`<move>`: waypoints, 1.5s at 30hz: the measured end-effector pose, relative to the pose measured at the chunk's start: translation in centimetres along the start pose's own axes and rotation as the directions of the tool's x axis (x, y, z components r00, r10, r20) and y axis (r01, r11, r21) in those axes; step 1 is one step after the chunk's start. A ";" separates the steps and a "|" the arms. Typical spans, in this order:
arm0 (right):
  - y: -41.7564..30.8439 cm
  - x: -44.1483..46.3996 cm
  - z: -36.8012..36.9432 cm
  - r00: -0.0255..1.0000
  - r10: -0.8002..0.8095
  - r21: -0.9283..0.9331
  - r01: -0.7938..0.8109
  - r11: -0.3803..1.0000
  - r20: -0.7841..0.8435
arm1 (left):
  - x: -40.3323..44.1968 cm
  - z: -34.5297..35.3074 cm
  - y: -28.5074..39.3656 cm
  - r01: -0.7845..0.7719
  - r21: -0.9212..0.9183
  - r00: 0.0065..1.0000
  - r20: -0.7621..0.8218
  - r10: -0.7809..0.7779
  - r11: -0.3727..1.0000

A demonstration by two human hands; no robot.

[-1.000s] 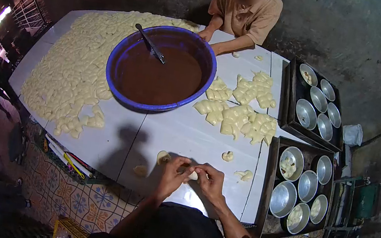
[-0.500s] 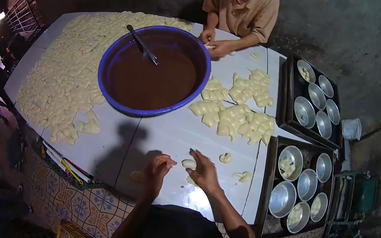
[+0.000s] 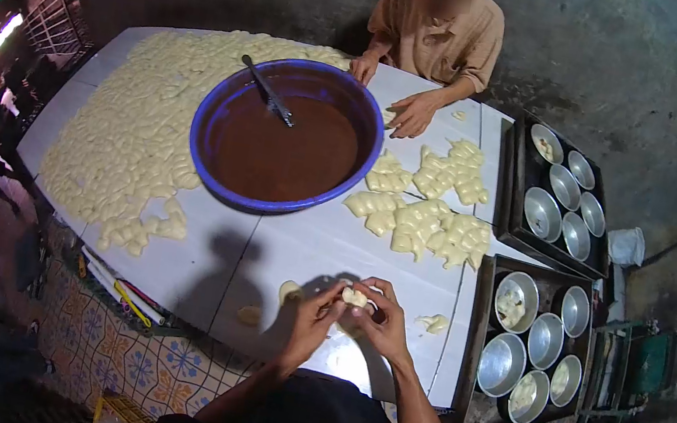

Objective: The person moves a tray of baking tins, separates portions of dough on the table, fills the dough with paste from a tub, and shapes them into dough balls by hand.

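My left hand [image 3: 312, 321] and my right hand [image 3: 385, 327] are closed by the fingertips around a small piece of pale dough [image 3: 355, 297], held between them just above the table's near side. Beside my left hand lies a flattened dough piece [image 3: 289, 292], partly hidden by the fingers. A thin dough scrap [image 3: 249, 314] sits further left, and a ragged dough lump [image 3: 432, 323] rests right of my right hand.
A blue basin [image 3: 195, 155] of brown filling with tongs [image 3: 267, 90] stands mid-table. Massed dough pieces [image 3: 118, 150] cover the left; dough clusters [image 3: 420, 225] lie right. Black trays [image 3: 473, 348] hold round tins [image 3: 545, 340]. Across the table, a co-worker's hand [image 3: 414, 115] presses near dough.
My hands have come together around a dough piece; earlier my left hand was apart and empty. The small lump beyond my right hand is gone from its spot. The co-worker's hands have separated.
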State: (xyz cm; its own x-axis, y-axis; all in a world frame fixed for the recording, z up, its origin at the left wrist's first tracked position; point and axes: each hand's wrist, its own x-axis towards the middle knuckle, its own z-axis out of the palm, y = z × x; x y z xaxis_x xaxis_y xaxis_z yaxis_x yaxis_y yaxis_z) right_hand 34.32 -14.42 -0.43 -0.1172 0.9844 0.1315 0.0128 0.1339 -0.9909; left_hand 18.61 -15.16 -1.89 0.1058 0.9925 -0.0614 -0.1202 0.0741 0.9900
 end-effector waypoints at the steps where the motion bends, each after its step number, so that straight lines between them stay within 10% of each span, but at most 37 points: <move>1: -0.8 -0.1 0.7 0.999 0.036 0.002 -0.036 0.999 -0.021 | 0.0 0.3 -0.3 -0.017 -0.078 0.999 -0.047 0.014 0.997; 6: -0.7 -0.1 2.6 0.993 -0.023 -0.204 -0.001 0.979 -0.114 | -0.7 0.6 0.0 -0.075 -0.094 0.969 -0.241 0.051 0.993; 7: -0.2 0.8 2.8 0.984 -0.079 -0.001 0.080 0.997 -0.157 | -0.8 0.8 0.3 -0.076 -0.097 0.969 -0.241 0.051 0.992; 11: -1.6 0.2 3.7 0.969 -0.224 -0.220 0.242 0.945 0.105 | -1.1 -0.1 -0.3 0.026 -0.130 0.988 -0.149 -0.046 0.991; 13: -0.9 0.2 3.9 0.979 -0.204 -0.178 0.201 0.963 0.007 | -0.6 0.3 0.7 0.047 -0.783 0.994 -0.024 -0.106 0.620; 17: -1.6 0.2 1.5 0.993 0.045 0.105 -0.033 0.994 -0.109 | 0.0 -0.4 3.3 -0.155 -0.205 0.982 -0.137 0.129 0.966; 19: -1.6 0.4 0.5 0.991 0.075 0.044 -0.081 0.996 0.112 | 1.2 -1.0 3.1 -0.220 -0.268 0.975 -0.045 0.216 0.938; 27: -1.9 0.0 2.4 0.987 -0.135 -0.178 0.117 0.977 -0.092 | 0.9 -0.8 -0.3 0.001 -0.310 1.000 0.027 0.008 0.951; 29: -0.3 0.4 1.5 0.989 -0.146 -0.313 0.129 0.941 -0.031 | 0.1 -0.4 0.7 -0.013 -0.194 0.998 -0.070 0.000 0.981; 30: -0.7 0.8 1.2 0.997 0.013 -0.087 -0.019 0.996 -0.076 | 0.0 -0.4 1.0 -0.072 -0.040 0.996 -0.053 0.070 0.997; 33: -1.8 1.3 1.6 0.950 -0.272 -0.267 0.305 0.914 0.154 | -0.4 -0.9 0.8 -0.104 0.160 0.994 0.049 0.097 0.982; 34: -0.6 0.7 2.9 0.965 -0.204 0.020 0.203 0.979 0.163 | -0.4 -0.9 0.2 0.135 -0.417 0.986 0.142 -0.083 0.899; 35: 0.3 0.6 2.9 0.962 -0.219 -0.075 0.233 0.970 0.162 | -0.3 -0.8 -0.2 0.363 -0.810 0.932 0.321 -0.169 0.461; 37: 1.1 1.3 2.2 0.961 -0.221 -0.159 0.248 0.956 0.169 | -0.5 0.0 -0.3 0.376 -0.801 0.923 0.279 -0.266 0.465; 39: 1.6 1.8 2.3 0.986 0.002 0.242 -0.043 0.969 0.166 | -0.2 -0.6 0.3 0.426 -0.837 0.903 0.418 -0.103 0.343; 40: 1.6 2.3 1.8 0.982 0.026 0.238 -0.072 0.969 0.190 | 1.3 -0.9 2.4 0.456 -0.802 0.833 0.537 0.132 0.385; 43: 3.2 2.5 1.6 0.955 0.066 0.276 -0.149 0.950 0.289 | 7.0 -3.2 3.6 0.270 -0.647 0.837 0.523 0.158 0.713; 45: 3.8 2.9 2.1 0.986 0.032 0.447 -0.104 0.888 0.165 | 13.8 -6.5 4.3 -0.014 -0.395 0.984 0.157 0.083 0.919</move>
State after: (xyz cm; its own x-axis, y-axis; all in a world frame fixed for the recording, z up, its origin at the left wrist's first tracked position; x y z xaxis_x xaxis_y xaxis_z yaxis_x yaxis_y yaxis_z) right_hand 31.97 -11.30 -3.84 -0.2786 0.9559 0.0933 -0.4208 -0.0342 -0.9065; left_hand 13.12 -0.47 0.64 0.2494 0.9675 0.0413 -0.5016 0.0926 0.8601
